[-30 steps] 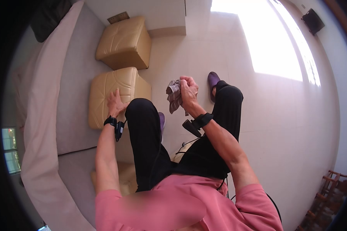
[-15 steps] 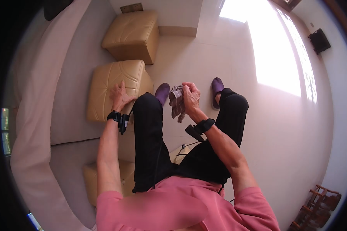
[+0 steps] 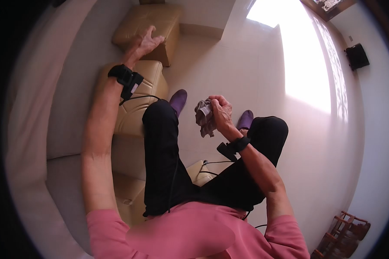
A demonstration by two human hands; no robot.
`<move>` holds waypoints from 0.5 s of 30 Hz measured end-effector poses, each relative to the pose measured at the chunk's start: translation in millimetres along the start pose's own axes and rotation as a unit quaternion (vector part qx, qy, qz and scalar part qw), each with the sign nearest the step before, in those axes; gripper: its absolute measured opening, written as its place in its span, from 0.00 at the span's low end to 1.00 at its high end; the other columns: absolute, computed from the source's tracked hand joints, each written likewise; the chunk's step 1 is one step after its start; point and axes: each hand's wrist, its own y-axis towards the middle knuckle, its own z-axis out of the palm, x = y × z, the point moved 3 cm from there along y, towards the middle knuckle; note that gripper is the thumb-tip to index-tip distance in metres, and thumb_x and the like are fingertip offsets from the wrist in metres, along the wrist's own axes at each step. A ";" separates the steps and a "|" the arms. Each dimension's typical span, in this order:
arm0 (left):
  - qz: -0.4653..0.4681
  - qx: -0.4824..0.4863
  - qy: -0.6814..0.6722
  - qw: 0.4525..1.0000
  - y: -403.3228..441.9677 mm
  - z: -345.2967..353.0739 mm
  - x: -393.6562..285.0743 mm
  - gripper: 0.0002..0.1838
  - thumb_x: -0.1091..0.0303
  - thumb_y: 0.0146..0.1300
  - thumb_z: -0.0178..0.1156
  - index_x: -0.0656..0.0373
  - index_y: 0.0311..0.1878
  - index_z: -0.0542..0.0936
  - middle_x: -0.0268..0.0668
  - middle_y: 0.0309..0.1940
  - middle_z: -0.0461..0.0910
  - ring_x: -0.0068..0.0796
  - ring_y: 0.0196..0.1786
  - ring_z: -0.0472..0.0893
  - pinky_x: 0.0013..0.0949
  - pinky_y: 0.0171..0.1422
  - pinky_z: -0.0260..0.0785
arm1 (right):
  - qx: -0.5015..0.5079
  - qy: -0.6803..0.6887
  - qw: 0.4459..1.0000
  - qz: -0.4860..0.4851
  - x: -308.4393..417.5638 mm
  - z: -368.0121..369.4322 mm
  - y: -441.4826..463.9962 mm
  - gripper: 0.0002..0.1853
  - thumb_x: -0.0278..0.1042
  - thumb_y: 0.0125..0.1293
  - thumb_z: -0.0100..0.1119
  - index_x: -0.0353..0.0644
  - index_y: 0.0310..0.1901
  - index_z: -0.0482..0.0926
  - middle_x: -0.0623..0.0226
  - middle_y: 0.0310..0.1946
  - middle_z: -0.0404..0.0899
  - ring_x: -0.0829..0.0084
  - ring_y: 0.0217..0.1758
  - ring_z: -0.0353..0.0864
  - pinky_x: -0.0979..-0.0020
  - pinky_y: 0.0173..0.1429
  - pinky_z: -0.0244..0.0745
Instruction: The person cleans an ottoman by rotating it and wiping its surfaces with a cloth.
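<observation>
My right hand (image 3: 221,112) is closed around a crumpled striped grey-brown cloth (image 3: 204,117), which hangs down in front of my knees. My left hand (image 3: 146,44) is stretched out forward with its fingers spread, over the near side of the far tan padded stool (image 3: 162,19). Whether its fingertips touch that stool I cannot tell. Beneath my left wrist stands a second tan stool (image 3: 136,114) with stitched seams on its top, partly covered by my forearm.
A grey sofa (image 3: 80,93) runs along the left. Another tan stool (image 3: 127,194) is low at the left. Black cables lead from devices on both my wrists. A wall corner (image 3: 203,28) stands ahead, a black box (image 3: 356,56) at the right wall, and wooden furniture (image 3: 343,235) lower right.
My left hand has left the top of the nearer stool and reached forward to the far one. My right hand, still holding the cloth, has shifted slightly right and down.
</observation>
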 end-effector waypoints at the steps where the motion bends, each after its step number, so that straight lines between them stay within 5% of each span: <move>1: 0.026 -0.008 0.009 1.000 12.6 2.0 -6.3 0.29 0.52 0.60 0.57 0.60 0.60 0.69 0.51 0.48 0.78 0.42 0.50 0.78 0.37 0.56 0.68 | -0.004 0.001 1.000 0.002 -11.7 -1.0 3.9 0.10 0.29 0.64 0.50 0.36 0.42 0.78 0.71 0.31 0.78 0.81 0.32 0.73 0.76 0.38 0.71; 3: 0.210 -0.069 -0.033 0.975 6.4 -8.7 -34.0 0.26 0.51 0.61 0.57 0.60 0.56 0.72 0.45 0.40 0.80 0.37 0.42 0.79 0.34 0.50 0.69 | -0.012 0.022 1.000 -0.014 -33.8 2.5 7.2 0.10 0.29 0.65 0.50 0.35 0.42 0.78 0.70 0.31 0.78 0.81 0.32 0.73 0.77 0.37 0.72; 9: 0.220 0.079 0.092 0.968 -64.4 -63.3 -134.8 0.25 0.50 0.60 0.57 0.60 0.53 0.74 0.40 0.34 0.77 0.31 0.37 0.76 0.33 0.45 0.69 | -0.014 0.051 0.997 -0.050 -9.2 -31.0 4.8 0.09 0.29 0.65 0.50 0.35 0.41 0.78 0.69 0.31 0.78 0.81 0.31 0.74 0.77 0.36 0.72; 15: 0.135 0.095 0.286 0.944 -87.3 -167.1 -76.6 0.21 0.53 0.59 0.56 0.62 0.46 0.73 0.36 0.25 0.70 0.28 0.29 0.69 0.33 0.37 0.66 | 0.008 0.055 0.993 -0.103 23.6 -24.7 7.1 0.10 0.29 0.65 0.49 0.34 0.42 0.78 0.68 0.30 0.78 0.81 0.30 0.74 0.76 0.35 0.73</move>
